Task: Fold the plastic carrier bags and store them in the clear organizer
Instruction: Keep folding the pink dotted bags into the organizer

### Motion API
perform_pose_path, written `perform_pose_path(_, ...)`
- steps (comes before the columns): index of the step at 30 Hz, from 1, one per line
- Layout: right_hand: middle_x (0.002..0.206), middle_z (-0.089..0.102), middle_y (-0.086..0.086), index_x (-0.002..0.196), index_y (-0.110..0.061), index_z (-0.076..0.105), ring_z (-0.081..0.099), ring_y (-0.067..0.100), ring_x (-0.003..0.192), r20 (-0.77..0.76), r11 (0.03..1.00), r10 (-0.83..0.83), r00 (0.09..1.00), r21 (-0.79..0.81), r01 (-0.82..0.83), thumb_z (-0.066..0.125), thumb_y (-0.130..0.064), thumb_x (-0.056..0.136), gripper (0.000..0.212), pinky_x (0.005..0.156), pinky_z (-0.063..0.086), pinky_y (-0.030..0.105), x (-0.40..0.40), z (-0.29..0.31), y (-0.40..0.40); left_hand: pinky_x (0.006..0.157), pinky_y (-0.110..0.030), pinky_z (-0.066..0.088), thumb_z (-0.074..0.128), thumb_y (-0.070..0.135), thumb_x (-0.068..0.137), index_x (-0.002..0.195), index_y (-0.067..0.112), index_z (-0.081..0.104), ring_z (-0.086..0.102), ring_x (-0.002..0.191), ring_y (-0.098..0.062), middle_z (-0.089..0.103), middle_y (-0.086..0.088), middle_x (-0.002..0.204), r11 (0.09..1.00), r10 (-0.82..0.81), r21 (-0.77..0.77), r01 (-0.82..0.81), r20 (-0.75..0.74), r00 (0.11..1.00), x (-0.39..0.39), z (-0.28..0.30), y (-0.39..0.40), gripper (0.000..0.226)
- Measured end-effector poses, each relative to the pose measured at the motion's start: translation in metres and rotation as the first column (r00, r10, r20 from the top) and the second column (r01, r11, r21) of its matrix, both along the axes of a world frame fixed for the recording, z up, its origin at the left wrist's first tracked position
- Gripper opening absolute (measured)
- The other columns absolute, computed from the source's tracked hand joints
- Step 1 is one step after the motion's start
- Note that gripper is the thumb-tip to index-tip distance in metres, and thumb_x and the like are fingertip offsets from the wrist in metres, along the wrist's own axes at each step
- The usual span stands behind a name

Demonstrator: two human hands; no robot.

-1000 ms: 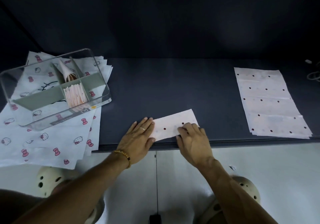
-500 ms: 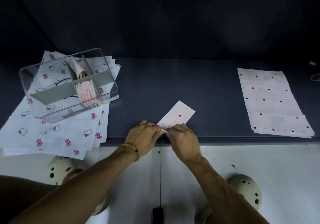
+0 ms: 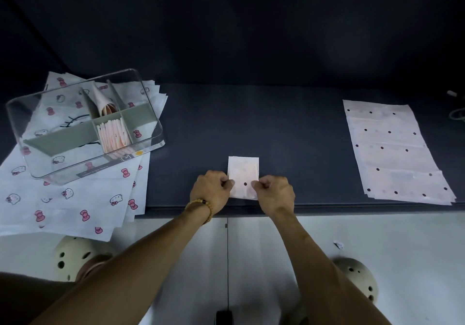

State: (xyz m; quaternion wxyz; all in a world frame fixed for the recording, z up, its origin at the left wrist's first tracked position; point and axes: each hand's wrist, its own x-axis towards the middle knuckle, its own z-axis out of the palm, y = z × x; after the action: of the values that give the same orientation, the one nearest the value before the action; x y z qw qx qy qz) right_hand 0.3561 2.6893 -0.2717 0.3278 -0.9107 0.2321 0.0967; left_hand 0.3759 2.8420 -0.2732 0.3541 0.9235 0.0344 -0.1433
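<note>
A dark tabletop runs across under dim light, backed by a dark wall. Below its near edge lies a pale floor.

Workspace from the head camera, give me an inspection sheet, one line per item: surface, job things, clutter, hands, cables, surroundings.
Surface: dark table, flat, bare in the middle.
Job's things: folded dotted bag at the near edge; clear organizer at left, holding folded bags in one compartment and a cone-shaped one behind; stack of flat dotted bags at right.
Clutter: cartoon-print bags spread under the organizer, overhanging the edge.
Grippers: left hand and right hand pinch the folded bag's sides.
Cables: a light cord at far right edge.
Surroundings: pale floor, small scrap on it, perforated shoes.
</note>
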Motion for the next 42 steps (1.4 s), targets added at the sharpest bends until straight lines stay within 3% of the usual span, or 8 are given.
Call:
perform_pose_path(15, 0.086, 0.072, 0.007, 0.094, -0.012, 0.07, 0.067, 0.024, 0.081, 0.015, 0.994, -0.087, 0.996, -0.072, 0.088, 0.065, -0.032, 0.09, 0.021, 0.072, 0.052, 0.027, 0.019, -0.004, 0.008, 0.065, -0.031, 0.047, 0.062, 0.038, 0.085, 0.097, 0.022, 0.052, 0.061, 0.084, -0.021, 0.059, -0.001, 0.097, 0.943, -0.097, 0.332, 0.024, 0.204, 0.974, 0.019, -0.001, -0.008, 0.022)
perform_pose_path(18, 0.087, 0.07, 0.005, 0.095, -0.015, 0.066, 0.066, 0.023, 0.083, 0.018, 0.995, -0.082, 0.996, -0.05, 0.083, 0.067, -0.033, 0.088, 0.02, 0.071, 0.05, 0.027, 0.021, -0.004, 0.005, 0.089, -0.034, 0.042, 0.06, 0.021, 0.087, 0.116, 0.023, 0.055, 0.049, 0.117, -0.023, 0.046, -0.002, 0.129, 0.869, -0.423, 0.41, 0.278, 0.322, 0.847, 0.022, -0.008, -0.005, 0.03)
perform_pose_path(21, 0.089, 0.069, 0.005, 0.095, -0.018, 0.062, 0.064, 0.025, 0.085, 0.014, 0.997, -0.018, 1.0, -0.075, 0.019, 0.064, -0.035, 0.089, 0.018, 0.074, 0.053, 0.033, 0.027, -0.002, -0.003, 0.109, -0.034, 0.021, 0.045, 0.023, 0.095, 0.137, 0.03, 0.044, 0.024, 0.14, -0.021, 0.028, 0.0, 0.153, 0.717, -0.655, 0.465, 0.52, 0.192, 0.731, 0.025, -0.013, -0.002, 0.042)
perform_pose_path(25, 0.101, 0.058, 0.006, 0.103, -0.011, 0.06, 0.057, 0.024, 0.092, 0.258, 0.998, -0.058, 0.964, -0.015, 0.064, 0.055, -0.023, 0.094, 0.016, 0.077, 0.047, 0.032, 0.026, 0.0, -0.011, 0.09, -0.035, 0.035, 0.042, 0.034, 0.095, 0.124, 0.025, 0.056, 0.046, 0.114, -0.024, 0.048, -0.003, 0.134, 0.73, -0.597, 0.562, 0.389, 0.248, 0.763, 0.013, -0.011, -0.004, 0.034)
perform_pose_path(29, 0.111, 0.063, 0.013, 0.111, -0.005, 0.064, 0.058, 0.033, 0.097, 0.457, 0.962, 0.132, 0.88, -0.273, -0.003, 0.053, -0.015, 0.093, 0.024, 0.081, 0.048, 0.041, -0.007, -0.007, -0.009, 0.079, -0.037, 0.045, 0.055, 0.032, 0.088, 0.105, 0.014, 0.066, 0.054, 0.096, -0.025, 0.059, -0.006, 0.111, 0.801, -0.468, 0.548, 0.239, 0.326, 0.821, 0.0, -0.011, -0.011, 0.026)
perform_pose_path(33, 0.144, 0.048, 0.003, 0.133, -0.011, 0.055, 0.038, 0.026, 0.138, 0.251, 0.901, 0.331, 0.909, -0.372, -0.225, 0.046, -0.026, 0.099, 0.039, 0.113, 0.025, 0.046, -0.035, -0.028, -0.006, 0.075, -0.038, 0.048, 0.061, 0.031, 0.085, 0.103, 0.012, 0.068, 0.056, 0.091, -0.026, 0.061, -0.007, 0.103, 0.805, -0.439, 0.556, 0.206, 0.325, 0.838, -0.006, -0.01, -0.012, 0.027)
perform_pose_path(38, 0.155, 0.029, -0.005, 0.145, -0.018, 0.039, 0.016, 0.02, 0.147, 0.128, 0.873, 0.37, 0.92, -0.385, -0.298, 0.031, -0.035, 0.103, 0.046, 0.117, 0.002, 0.039, -0.031, -0.033, -0.009, 0.089, -0.038, 0.046, 0.063, 0.022, 0.085, 0.113, 0.011, 0.065, 0.055, 0.11, -0.028, 0.061, -0.008, 0.117, 0.774, -0.5, 0.583, 0.247, 0.324, 0.803, -0.006, -0.013, -0.011, 0.031)
perform_pose_path(42, 0.159, 0.02, -0.005, 0.151, -0.022, 0.024, 0.006, 0.019, 0.148, 0.087, 0.857, 0.409, 0.908, -0.377, -0.35, 0.031, -0.033, 0.102, 0.051, 0.117, -0.002, 0.04, -0.033, -0.034, -0.011, 0.112, -0.021, 0.005, 0.043, 0.006, 0.094, 0.149, 0.011, 0.021, 0.013, 0.145, -0.016, 0.017, -0.005, 0.157, 0.67, -0.713, 0.494, 0.554, 0.221, 0.665, 0.004, -0.027, -0.036, 0.06)
